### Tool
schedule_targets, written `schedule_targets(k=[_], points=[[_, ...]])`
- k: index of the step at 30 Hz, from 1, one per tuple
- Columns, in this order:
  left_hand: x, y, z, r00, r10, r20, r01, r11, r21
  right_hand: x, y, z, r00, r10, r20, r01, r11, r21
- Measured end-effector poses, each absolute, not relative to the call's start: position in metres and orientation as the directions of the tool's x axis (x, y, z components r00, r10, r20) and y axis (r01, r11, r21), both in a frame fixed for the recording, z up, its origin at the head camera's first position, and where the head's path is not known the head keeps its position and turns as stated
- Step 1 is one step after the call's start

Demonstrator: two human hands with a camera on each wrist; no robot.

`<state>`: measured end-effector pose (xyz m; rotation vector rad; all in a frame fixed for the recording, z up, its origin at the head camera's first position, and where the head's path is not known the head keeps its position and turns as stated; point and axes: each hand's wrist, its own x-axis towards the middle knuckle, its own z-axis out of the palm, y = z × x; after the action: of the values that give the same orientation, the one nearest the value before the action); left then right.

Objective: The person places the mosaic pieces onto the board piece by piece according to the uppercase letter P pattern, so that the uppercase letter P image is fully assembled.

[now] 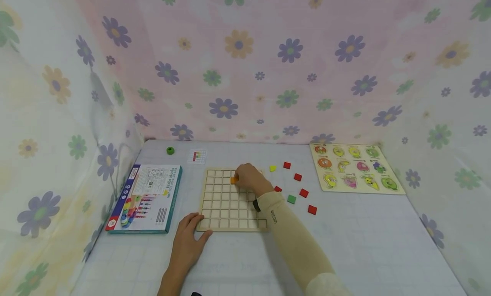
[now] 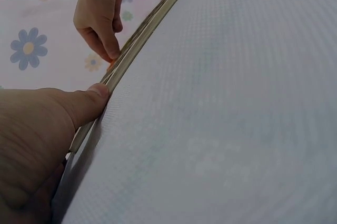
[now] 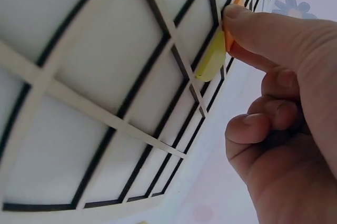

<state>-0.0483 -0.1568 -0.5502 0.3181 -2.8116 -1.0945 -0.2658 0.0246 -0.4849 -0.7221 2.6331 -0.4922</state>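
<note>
My right hand reaches over the wooden grid board and pinches an orange tile between thumb and index finger, right at the cells of its far part. A yellow piece sits against the grid just beside the orange tile in the right wrist view. The other fingers of this hand are curled under, away from the tile. At the board's near left corner rests my left hand, fingers along the left side and thumb against the front edge.
Several red tiles, a green tile and a yellow piece lie right of the board. A fruit-picture board is at the far right. Leftward are a flat box, a small pattern card and a green ring.
</note>
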Motion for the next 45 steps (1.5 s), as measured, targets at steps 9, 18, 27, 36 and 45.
schedule_targets(k=[9, 18, 27, 36, 45], points=[[-0.046, -0.156, -0.553, -0.971, -0.236, 0.039, -0.147, 0.719, 0.679, -0.266, 0.029, -0.5, -0.811, -0.548, -0.203, -0.421, 0.789, -0.447], [-0.049, -0.157, -0.553, -0.975, -0.216, 0.047, -0.127, 0.722, 0.68, -0.266, 0.03, -0.499, -0.803, -0.58, -0.138, -0.467, 0.756, -0.459], [-0.048, -0.157, -0.552, -0.975, -0.216, 0.043, -0.13, 0.719, 0.682, -0.264, 0.028, -0.498, -0.811, -0.569, -0.134, -0.452, 0.756, -0.474], [-0.048, -0.157, -0.551, -0.972, -0.228, 0.049, -0.136, 0.723, 0.678, -0.263, 0.024, -0.499, -0.82, -0.557, -0.131, -0.436, 0.756, -0.488], [-0.049, -0.157, -0.55, -0.973, -0.228, 0.049, -0.133, 0.716, 0.686, -0.263, 0.021, -0.496, -0.812, -0.563, -0.153, -0.425, 0.751, -0.505]])
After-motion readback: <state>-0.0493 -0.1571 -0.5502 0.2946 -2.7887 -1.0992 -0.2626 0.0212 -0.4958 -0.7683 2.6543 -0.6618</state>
